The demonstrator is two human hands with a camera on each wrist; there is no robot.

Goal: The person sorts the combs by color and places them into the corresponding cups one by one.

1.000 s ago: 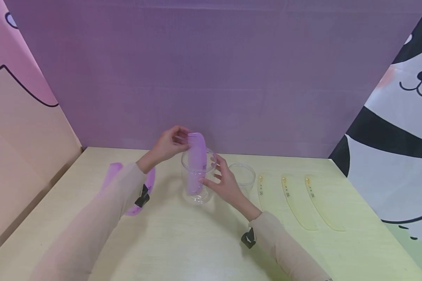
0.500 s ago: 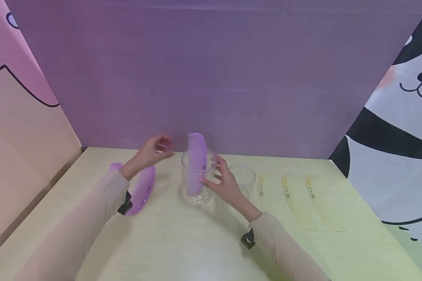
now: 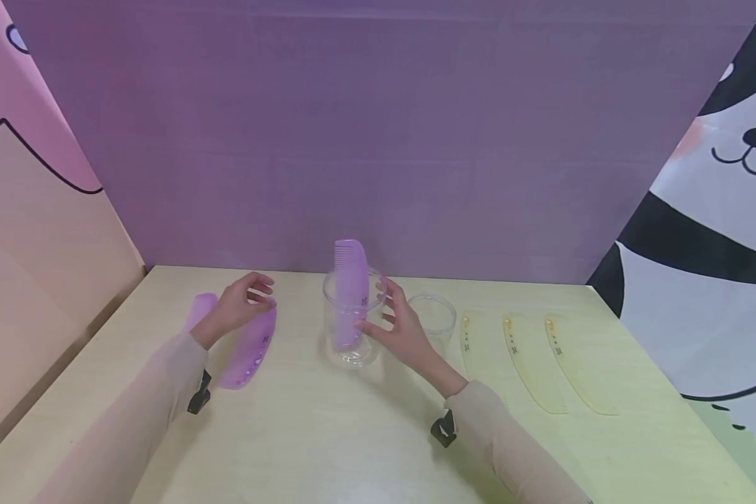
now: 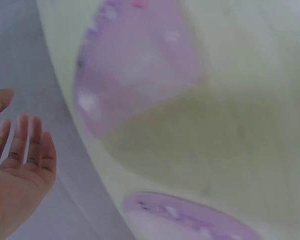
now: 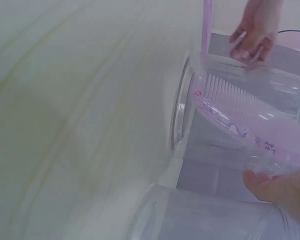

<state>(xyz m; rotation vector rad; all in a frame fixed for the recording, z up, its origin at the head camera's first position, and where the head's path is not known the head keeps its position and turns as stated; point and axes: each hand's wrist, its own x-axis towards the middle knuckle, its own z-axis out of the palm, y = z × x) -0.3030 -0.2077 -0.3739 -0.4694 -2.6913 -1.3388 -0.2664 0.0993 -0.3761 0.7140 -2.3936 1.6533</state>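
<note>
Both hands are at work over the pale tabletop [image 3: 327, 434]. The left hand [image 3: 238, 308] hovers with loosely bent fingers just above the flat purple comb [image 3: 252, 346]; its fingertips look close to the comb's upper end, but I cannot tell whether they touch it, and nothing is grasped. In the left wrist view the palm is spread, fingers straight, over that comb [image 4: 140, 65]. The right hand [image 3: 398, 330] rests relaxed fingers against the side of the clear cup [image 3: 351, 322], steadying it rather than clasping it.

One purple comb [image 3: 351, 290] stands upright inside that cup, its top poking above the rim; the right wrist view shows its fine teeth and printed handle through the wall [image 5: 240, 120]. Judging from this, one comb is in and the step in hand is fetching the next purple one. That pick calls for sliding fingertips under a thin, flat piece lying flush on the tabletop, then turning it upright to clear the rim beside the comb already inside.

A second clear cup [image 3: 433, 318], empty, stands just right of the first. Three yellow combs [image 3: 535, 357] lie side by side further right. All the combs are thin, curved, translucent plastic, smooth-backed; the cups are glossy, rigid and light, liable to tip if knocked.
</note>
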